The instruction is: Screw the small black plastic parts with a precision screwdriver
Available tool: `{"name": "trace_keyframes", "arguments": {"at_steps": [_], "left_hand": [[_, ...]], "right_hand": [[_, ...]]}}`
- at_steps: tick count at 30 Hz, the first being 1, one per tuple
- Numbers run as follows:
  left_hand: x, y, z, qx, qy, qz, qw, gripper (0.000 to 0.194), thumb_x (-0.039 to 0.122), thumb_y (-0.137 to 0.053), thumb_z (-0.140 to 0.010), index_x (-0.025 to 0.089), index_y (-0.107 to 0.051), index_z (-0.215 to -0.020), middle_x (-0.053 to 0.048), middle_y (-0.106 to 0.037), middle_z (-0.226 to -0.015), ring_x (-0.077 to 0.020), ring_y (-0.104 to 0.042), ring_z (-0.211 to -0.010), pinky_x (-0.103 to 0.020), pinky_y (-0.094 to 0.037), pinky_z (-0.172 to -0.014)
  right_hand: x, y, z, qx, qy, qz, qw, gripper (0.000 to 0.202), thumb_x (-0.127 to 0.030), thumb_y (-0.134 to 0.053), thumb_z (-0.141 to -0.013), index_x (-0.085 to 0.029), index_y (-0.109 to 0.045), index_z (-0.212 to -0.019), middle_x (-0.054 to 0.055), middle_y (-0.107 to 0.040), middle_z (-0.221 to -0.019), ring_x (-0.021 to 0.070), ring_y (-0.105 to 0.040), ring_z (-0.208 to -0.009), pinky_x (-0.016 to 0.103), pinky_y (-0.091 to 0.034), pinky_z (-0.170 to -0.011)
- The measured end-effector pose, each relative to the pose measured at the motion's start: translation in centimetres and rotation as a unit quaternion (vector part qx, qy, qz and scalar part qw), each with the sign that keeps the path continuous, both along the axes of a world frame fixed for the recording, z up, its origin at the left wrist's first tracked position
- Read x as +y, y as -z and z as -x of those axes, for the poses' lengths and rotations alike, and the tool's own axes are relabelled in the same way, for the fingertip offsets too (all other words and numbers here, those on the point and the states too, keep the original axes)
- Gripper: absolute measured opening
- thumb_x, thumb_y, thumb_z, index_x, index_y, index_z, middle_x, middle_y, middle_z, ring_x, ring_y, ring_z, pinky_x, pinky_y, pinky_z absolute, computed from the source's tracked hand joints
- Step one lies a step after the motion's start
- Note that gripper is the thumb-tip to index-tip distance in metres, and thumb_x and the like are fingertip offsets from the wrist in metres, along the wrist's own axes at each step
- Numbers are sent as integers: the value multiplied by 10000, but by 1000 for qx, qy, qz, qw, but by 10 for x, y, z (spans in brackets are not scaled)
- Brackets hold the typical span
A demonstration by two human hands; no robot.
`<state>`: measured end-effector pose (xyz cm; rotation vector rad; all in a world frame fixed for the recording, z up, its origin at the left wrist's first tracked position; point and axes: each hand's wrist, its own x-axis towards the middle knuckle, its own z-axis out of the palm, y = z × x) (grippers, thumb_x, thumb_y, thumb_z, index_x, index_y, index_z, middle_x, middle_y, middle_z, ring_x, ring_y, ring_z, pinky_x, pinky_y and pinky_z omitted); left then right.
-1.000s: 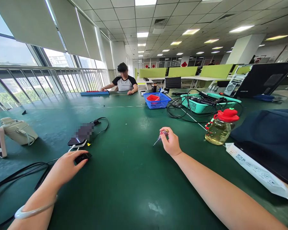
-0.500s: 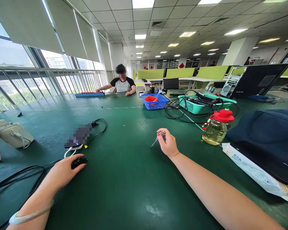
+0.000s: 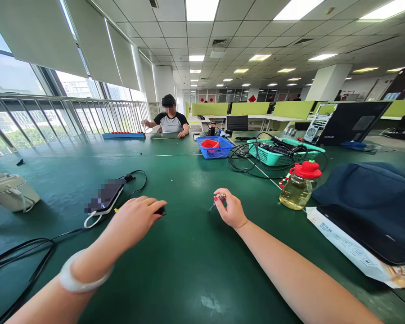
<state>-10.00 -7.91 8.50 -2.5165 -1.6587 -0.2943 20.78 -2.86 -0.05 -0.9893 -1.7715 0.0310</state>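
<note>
My left hand (image 3: 137,221) is closed around a small black object (image 3: 161,210) above the middle-left of the green table (image 3: 182,270). Only one end of that object sticks out past the fingertips, so its kind is hidden. Between the thumb and fingers of my right hand (image 3: 232,209) is a small screwdriver (image 3: 223,196), its thin shaft slanting down to the left toward the tabletop. A gap of bare table separates the two hands. Left of my left hand lies a dark phone-like device (image 3: 110,193) with a white cable (image 3: 92,219) plugged in.
To the right stand a red-lidded bottle (image 3: 299,186), a dark blue bag (image 3: 367,189) and a white packet (image 3: 344,245). Further back are a blue basket (image 3: 218,150) and a green basket (image 3: 273,157) with cables. A beige case (image 3: 11,191) sits left. Across the table sits a person (image 3: 170,121).
My left hand has moved right and slightly up with the black object, away from beside the phone-like device. My right hand keeps the screwdriver, nearly in place. The view has shifted slightly.
</note>
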Motion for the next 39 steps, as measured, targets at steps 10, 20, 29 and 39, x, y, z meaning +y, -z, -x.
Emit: {"name": "trace_keyframes", "arguments": {"at_steps": [10,20,29,39], "left_hand": [[47,50,-126,53,88,7,995,354,220,-525,-953,223,-587,-1302,-97,-728,-1031,-266,-665,-971,-356,-487,-804],[61,75,-113,-49,105,32,993,457,236,-558,-946,232,-509,-1400,-74,-715,-1187,-259,-644,-1065,-391,-488,-940],[69,84,-114,-189,76,90,975,559,250,-664,-875,223,-514,-1412,-82,-704,-1203,-260,-640,-1113,-393,-494,-994],[67,88,-113,-192,59,105,974,598,239,-685,-856,201,-506,-1426,-123,-687,-1200,-274,-615,-1153,-416,-473,-1032]], "right_hand": [[2,0,-7,7,21,-20,1000,161,-340,-439,-972,-230,-549,-1012,-6,-650,-681,155,-627,-585,268,-501,-618],[-2,-1,-1,-23,-14,-51,998,144,-286,-480,-955,-227,-563,-1057,-3,-638,-692,154,-591,-556,275,-489,-590],[-3,0,2,-55,-18,-67,996,160,-267,-494,-934,-223,-563,-1071,-8,-605,-669,160,-578,-563,291,-492,-606],[-5,-5,3,-36,-32,-36,998,187,-296,-487,-949,-231,-552,-786,-6,-569,-647,138,-519,-553,270,-452,-585]]}}
